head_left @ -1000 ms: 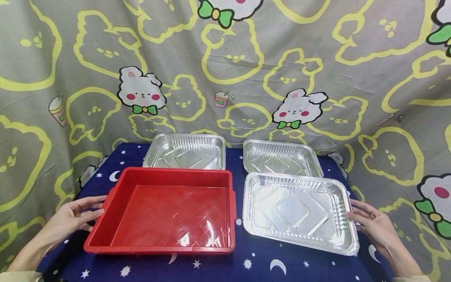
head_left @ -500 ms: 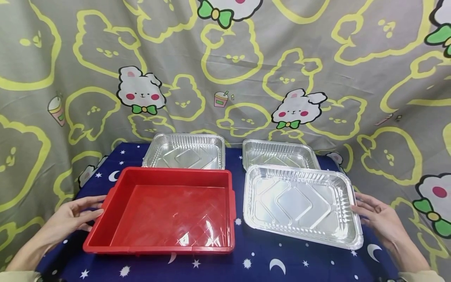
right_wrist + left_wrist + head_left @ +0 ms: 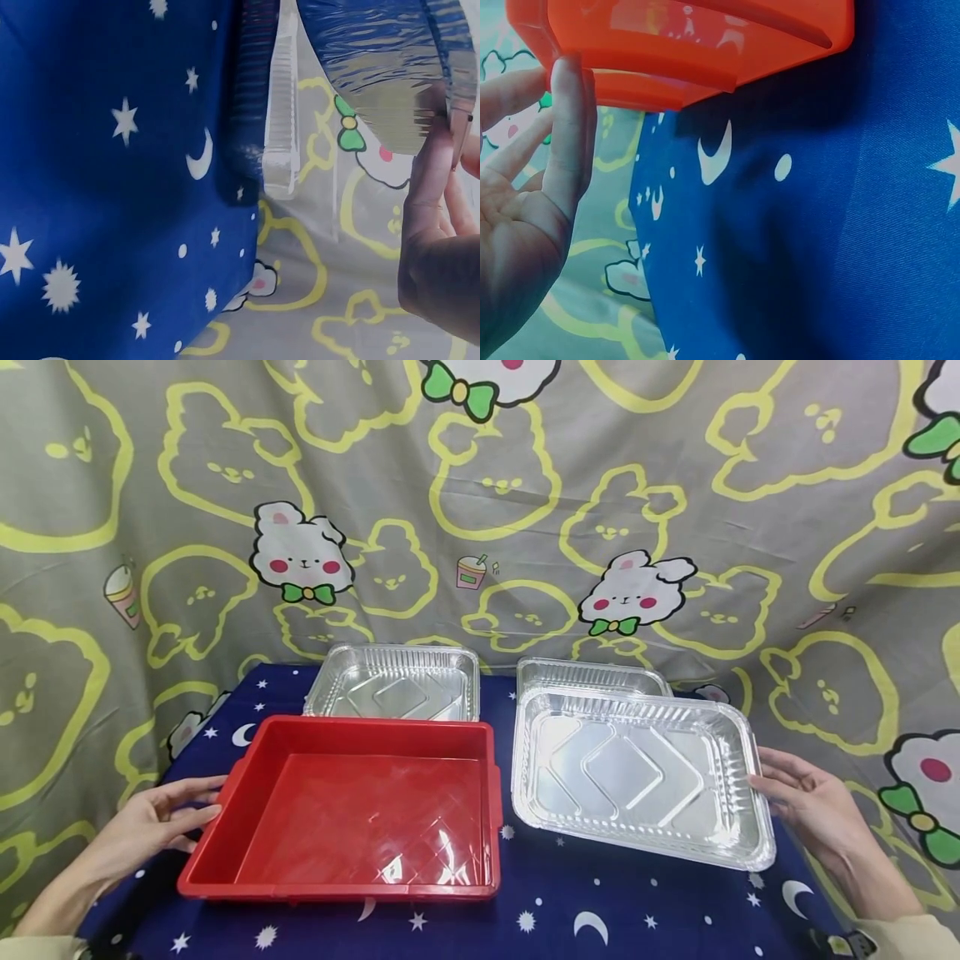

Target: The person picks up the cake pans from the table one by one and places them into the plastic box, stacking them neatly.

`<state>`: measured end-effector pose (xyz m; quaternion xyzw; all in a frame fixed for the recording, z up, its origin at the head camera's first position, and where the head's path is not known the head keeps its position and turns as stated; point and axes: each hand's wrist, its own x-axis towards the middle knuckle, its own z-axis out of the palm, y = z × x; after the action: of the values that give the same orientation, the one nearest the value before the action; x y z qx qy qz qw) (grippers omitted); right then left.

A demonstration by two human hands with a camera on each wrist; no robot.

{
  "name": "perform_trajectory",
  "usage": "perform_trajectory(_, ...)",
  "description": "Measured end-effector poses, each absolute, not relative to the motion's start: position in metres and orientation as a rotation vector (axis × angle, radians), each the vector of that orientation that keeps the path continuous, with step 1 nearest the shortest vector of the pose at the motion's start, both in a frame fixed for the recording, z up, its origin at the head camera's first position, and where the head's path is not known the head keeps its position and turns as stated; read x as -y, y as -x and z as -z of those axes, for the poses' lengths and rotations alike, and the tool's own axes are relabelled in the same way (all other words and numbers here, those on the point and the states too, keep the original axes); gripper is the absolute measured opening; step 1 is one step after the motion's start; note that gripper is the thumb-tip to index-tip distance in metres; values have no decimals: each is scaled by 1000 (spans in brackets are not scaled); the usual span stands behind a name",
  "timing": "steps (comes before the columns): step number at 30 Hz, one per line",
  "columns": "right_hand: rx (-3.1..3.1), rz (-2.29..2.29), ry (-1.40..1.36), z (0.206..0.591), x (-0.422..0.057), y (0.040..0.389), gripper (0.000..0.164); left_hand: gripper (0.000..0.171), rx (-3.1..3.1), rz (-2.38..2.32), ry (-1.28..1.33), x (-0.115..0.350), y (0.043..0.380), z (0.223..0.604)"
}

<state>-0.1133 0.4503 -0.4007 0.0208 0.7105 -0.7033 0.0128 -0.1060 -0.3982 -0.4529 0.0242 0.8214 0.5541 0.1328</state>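
My left hand point(image 3: 153, 822) pinches the left rim of a rectangular red plastic tray point(image 3: 360, 818), whose inside is bare. In the left wrist view the red tray point(image 3: 660, 52) shows its outer side, with shadow on the cloth beneath; whether it touches the cloth I cannot tell. On the right, my right hand point(image 3: 821, 814) pinches the right rim of a shiny foil tray point(image 3: 637, 777). The right wrist view shows this foil tray point(image 3: 390, 82) held up, apart from the cloth. It partly hides a second foil tray point(image 3: 592, 675) behind it.
Another foil tray point(image 3: 397, 681) sits behind the red one, its front edge hidden. Everything is at a table with a dark blue star-and-moon cloth point(image 3: 547, 902). A grey curtain point(image 3: 510, 468) with yellow outlined animals hangs close behind the table and along both sides.
The right hand has raised its foil tray and moved it away from me, so it covers more of the foil tray behind. The left hand and red tray have hardly moved.
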Motion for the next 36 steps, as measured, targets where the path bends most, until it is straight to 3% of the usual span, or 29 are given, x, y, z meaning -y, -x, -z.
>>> perform_trajectory(36, -2101, 2207, 21, 386, -365, 130, 42, 40, -2390, -1599, -130, 400, 106, 453)
